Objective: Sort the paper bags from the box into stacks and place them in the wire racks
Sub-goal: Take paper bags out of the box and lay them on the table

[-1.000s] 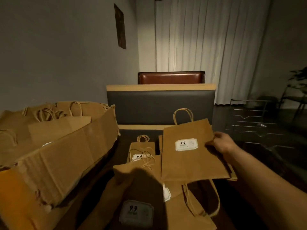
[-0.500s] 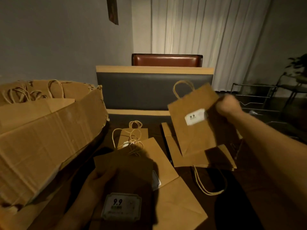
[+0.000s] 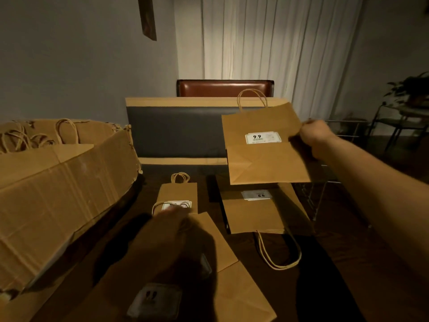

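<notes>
The right hand (image 3: 312, 135) pinches a flat paper bag (image 3: 262, 145) by its right edge and holds it upright in the air, handle up and its "9.9" label facing the camera. The bag's long axis runs roughly up and down, tipped slightly. It hangs directly above a stack of bags (image 3: 262, 212) lying flat on the counter (image 3: 348, 263), whose top bag shows a "66" label and points its handle toward the person. The wire rack (image 3: 325, 182) stands just to the right of that stack, close under the right forearm, so the right hand is by far the nearer to it. The left hand (image 3: 167, 226) sits low and blurred in shadow over another flat bag (image 3: 185, 275) near the person; whether it grips that bag or only rests on it cannot be told. A smaller bag (image 3: 178, 194) lies just beyond it. The cardboard box (image 3: 58, 194), with more bags inside, lies well off to the left.
</notes>
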